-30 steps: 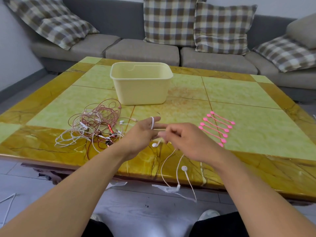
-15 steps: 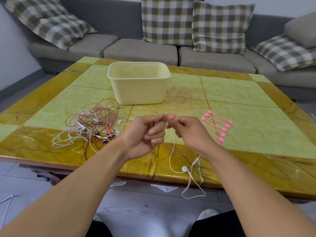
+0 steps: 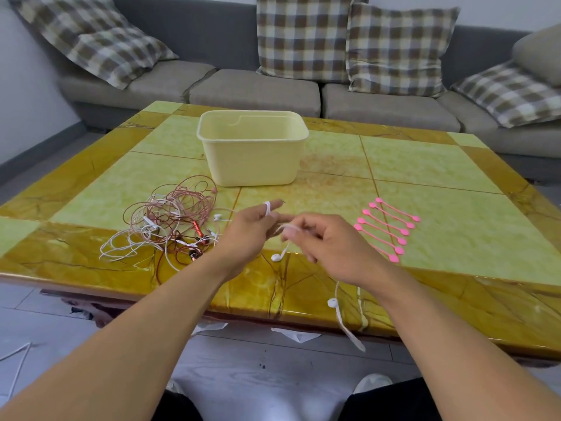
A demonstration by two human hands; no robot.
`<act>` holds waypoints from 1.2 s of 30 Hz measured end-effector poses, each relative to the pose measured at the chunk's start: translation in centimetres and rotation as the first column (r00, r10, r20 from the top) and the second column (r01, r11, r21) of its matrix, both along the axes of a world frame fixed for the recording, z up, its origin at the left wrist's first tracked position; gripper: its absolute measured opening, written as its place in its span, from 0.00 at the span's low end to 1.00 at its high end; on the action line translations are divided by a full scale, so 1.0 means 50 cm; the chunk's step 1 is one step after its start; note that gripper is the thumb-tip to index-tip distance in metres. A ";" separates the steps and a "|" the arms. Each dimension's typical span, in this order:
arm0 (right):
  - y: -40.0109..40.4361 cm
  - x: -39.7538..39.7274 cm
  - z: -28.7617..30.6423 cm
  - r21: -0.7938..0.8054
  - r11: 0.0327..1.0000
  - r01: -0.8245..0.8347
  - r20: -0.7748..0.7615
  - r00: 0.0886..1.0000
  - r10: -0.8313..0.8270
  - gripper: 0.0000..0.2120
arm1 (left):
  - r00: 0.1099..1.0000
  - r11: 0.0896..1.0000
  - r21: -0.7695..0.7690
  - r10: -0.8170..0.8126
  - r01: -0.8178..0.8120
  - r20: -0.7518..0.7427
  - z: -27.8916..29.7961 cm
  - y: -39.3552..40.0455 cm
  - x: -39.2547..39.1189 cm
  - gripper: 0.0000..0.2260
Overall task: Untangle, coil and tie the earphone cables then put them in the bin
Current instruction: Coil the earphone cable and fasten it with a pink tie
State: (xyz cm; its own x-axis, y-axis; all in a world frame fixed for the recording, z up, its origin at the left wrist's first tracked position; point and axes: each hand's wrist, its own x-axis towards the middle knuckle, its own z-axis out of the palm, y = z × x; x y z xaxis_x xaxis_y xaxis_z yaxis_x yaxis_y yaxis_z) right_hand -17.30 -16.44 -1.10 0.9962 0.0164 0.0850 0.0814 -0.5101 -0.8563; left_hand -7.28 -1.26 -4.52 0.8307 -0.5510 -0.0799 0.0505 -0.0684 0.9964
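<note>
A white earphone cable (image 3: 337, 311) is wound in loops around the raised fingers of my left hand (image 3: 252, 229). My right hand (image 3: 328, 244) pinches the same cable just right of those fingers. One earbud dangles under the hands and another hangs over the table's front edge. A tangle of pink, red and white earphone cables (image 3: 170, 220) lies on the table left of my left hand. The pale yellow bin (image 3: 252, 153) stands beyond the hands. Several pink cable ties (image 3: 388, 229) lie in a row to the right.
The yellow-green tiled table (image 3: 440, 189) has its front edge just below my wrists. A grey sofa (image 3: 255, 92) with checked cushions runs behind it. White scraps and another cable lie on the floor under the table and at the far left.
My left hand's fingers were curled half a second ago and are now spread with a loop of cable around them. My right hand has moved right and down with the cable.
</note>
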 end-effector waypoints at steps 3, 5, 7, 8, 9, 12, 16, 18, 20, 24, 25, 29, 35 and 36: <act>-0.011 0.007 0.001 0.108 0.985 0.134 0.117 0.982 -0.146 0.11 | 0.986 0.983 0.095 -0.150 0.156 -0.070 0.016 0.004 -0.016 0.20; -0.017 0.012 -0.004 0.123 0.970 0.210 0.146 0.963 -0.227 0.11 | 0.969 0.965 0.114 -0.227 0.237 -0.096 0.031 0.003 -0.027 0.28; -0.024 0.018 -0.005 0.138 0.948 0.286 0.161 0.938 -0.307 0.09 | 0.946 0.956 0.051 -0.277 0.290 -0.170 0.043 -0.001 -0.032 0.29; -0.029 0.021 -0.007 0.147 0.937 0.318 0.161 0.926 -0.340 0.09 | 0.930 0.949 0.010 -0.307 0.315 -0.204 0.047 -0.002 -0.034 0.27; -0.031 0.024 -0.007 0.153 0.929 0.337 0.160 0.919 -0.359 0.08 | 0.916 0.942 -0.026 -0.330 0.334 -0.228 0.051 -0.002 -0.035 0.25; -0.032 0.029 -0.011 0.161 0.924 0.346 0.138 0.919 -0.369 0.06 | 0.892 0.937 -0.145 -0.348 0.318 -0.290 0.052 0.000 -0.034 0.22; -0.033 0.030 -0.011 0.192 0.940 0.281 0.004 0.958 -0.287 0.06 | 0.854 0.911 -0.354 -0.347 0.210 -0.388 0.050 0.003 -0.028 0.22; -0.035 0.030 -0.012 0.192 0.955 0.224 -0.043 0.975 -0.220 0.05 | 0.856 0.906 -0.392 -0.324 0.159 -0.403 0.053 0.005 -0.027 0.22; -0.034 0.029 -0.015 0.172 0.967 0.187 -0.085 0.981 -0.175 0.04 | 0.861 0.912 -0.388 -0.299 0.131 -0.412 0.055 0.007 -0.028 0.21; -0.026 0.029 -0.021 0.207 0.964 0.165 -0.088 0.985 -0.150 0.04 | 0.869 0.925 -0.367 -0.259 0.098 -0.421 0.055 0.007 -0.030 0.22; -0.024 0.029 -0.018 0.221 0.961 0.164 -0.078 0.986 -0.150 0.05 | 0.870 0.926 -0.365 -0.252 0.091 -0.423 0.056 0.007 -0.030 0.22; -0.018 0.025 -0.007 0.210 0.967 0.144 -0.045 0.990 -0.137 0.07 | 0.868 0.935 -0.348 -0.225 0.065 -0.442 0.059 0.007 -0.030 0.23; -0.012 0.026 -0.008 0.216 0.955 0.203 -0.033 0.979 -0.201 0.07 | 0.861 0.939 -0.327 -0.250 0.105 -0.443 0.059 0.006 -0.033 0.23; -0.012 0.026 -0.009 0.216 0.955 0.205 -0.036 0.979 -0.202 0.07 | 0.856 0.937 -0.330 -0.264 0.117 -0.445 0.058 0.006 -0.034 0.23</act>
